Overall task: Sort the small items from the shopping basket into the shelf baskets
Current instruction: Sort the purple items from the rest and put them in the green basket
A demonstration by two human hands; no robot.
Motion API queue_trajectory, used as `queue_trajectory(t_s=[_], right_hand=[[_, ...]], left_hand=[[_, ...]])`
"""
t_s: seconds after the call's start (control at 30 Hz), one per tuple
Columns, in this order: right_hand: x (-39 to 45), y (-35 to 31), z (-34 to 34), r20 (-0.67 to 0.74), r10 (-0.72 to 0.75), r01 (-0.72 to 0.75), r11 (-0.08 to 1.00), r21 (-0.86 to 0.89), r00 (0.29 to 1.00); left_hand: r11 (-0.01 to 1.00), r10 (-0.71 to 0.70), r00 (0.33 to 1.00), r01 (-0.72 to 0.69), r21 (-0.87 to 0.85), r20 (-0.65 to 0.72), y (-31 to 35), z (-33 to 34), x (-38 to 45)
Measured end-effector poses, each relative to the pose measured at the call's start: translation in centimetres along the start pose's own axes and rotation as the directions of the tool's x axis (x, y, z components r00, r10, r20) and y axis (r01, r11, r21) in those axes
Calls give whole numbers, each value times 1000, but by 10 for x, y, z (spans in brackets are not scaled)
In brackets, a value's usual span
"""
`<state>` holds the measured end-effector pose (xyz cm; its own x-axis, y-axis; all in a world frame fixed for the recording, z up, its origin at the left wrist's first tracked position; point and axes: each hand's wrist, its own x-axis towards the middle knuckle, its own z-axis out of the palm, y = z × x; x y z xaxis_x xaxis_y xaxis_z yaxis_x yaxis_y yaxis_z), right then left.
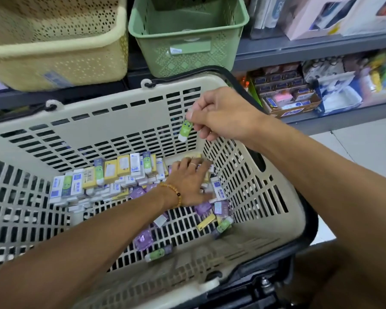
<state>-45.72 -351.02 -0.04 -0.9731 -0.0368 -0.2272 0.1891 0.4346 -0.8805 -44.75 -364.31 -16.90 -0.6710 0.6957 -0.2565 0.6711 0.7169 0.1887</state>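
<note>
— Where does the camera sit?
— On the person's head, looking forward and steeply down into the slotted beige plastic shopping basket [120, 130], quite near.
— And beyond it?
— The grey metal shelf [299, 50], close ahead.

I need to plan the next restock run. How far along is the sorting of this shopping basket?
Little looks done: the green shelf basket shows no sorted pieces, though its floor is partly hidden. In hand: the right hand pinches a green eraser above the shopping basket, and the left hand reaches into the pile. Left: rows of packaged erasers and loose purple ones.
</note>
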Motion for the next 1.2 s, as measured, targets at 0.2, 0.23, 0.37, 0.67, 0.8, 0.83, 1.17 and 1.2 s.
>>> queue_trajectory(t_s=[0.2,0.23,0.37,0.67,0.8,0.83,1.17,1.2], right_hand=[[3,2,0,-4,6,-6,1000,15,1000],[3,2,0,-3,10,-10,1000,19,1000],[2,2,1,0,8,-8,1000,16,1000],[6,4,1,12,13,-13,1000,-11,1000],[6,4,2,17,6,-6,1000,-21,1000],[7,4,2,18,7,-7,1000,-22,1000],[9,3,3,11,21,-20,998,-62,1000],[9,3,4,16,25,-24,997,-68,1000]], left_hand=[[986,73,993,-85,142,88,11,0,-8],[982,70,990,-90,164,125,12,-2,-8],[971,120,988,-138,194,100,9,1,-14],[996,84,974,-82,-16,209,6,-1,-16],[998,51,977,-43,-42,205,3,0,-20],[998,45,976,-35,-51,213,3,0,-21],[861,-39,962,170,-480,270,-6,-23,-37],[804,-66,961,211,-556,269,-8,-27,-42]])
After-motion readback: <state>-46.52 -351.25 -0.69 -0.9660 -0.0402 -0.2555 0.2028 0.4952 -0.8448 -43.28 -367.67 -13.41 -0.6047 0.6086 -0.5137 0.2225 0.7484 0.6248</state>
